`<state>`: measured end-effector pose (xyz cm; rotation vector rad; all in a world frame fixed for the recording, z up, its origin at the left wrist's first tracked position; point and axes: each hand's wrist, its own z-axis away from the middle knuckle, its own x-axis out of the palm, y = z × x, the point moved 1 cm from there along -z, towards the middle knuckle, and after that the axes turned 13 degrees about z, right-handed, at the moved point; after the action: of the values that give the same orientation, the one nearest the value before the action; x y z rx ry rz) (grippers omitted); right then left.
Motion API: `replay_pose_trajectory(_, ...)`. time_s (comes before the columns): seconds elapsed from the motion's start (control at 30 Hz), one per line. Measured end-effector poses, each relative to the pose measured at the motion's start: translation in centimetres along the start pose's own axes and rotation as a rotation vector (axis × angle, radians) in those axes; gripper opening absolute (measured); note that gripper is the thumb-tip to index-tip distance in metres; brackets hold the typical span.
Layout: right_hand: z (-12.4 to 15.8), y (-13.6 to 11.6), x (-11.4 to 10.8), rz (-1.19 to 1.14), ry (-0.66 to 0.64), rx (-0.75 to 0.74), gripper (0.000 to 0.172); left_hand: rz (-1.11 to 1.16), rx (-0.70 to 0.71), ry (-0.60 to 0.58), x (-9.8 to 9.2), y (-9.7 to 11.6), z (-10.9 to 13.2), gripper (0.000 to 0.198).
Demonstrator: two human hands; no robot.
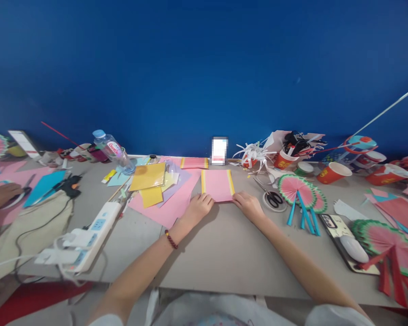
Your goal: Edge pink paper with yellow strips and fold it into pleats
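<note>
Pink paper with yellow-striped sides [217,185] lies before a blue wall [190,68], around the middle of a grey table [200,258]. Left of it spreads a larger pink sheet [165,216], partly covered by yellow sheets [147,177]; a white power strip [105,215] sits nearer the person. Off to the right rests a pink fan with a green rim [290,187]. The left hand [199,208] pinches the paper's near left corner, the right hand [249,206] its near right corner. Black-handled scissors [274,198] lie just beside the right hand, and a dark beaded bracelet [171,239] circles the left wrist
</note>
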<state>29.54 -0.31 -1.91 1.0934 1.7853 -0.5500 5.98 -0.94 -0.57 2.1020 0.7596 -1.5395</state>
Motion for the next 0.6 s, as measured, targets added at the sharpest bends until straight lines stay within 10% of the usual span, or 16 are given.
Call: replay_pose_trajectory(0.6, 0.1, 0.4, 0.9, -0.429, -0.030, 0.173, 0.023, 0.677, -0.233, 0.219, 0.4, -2.0, 1.5, 0.022)
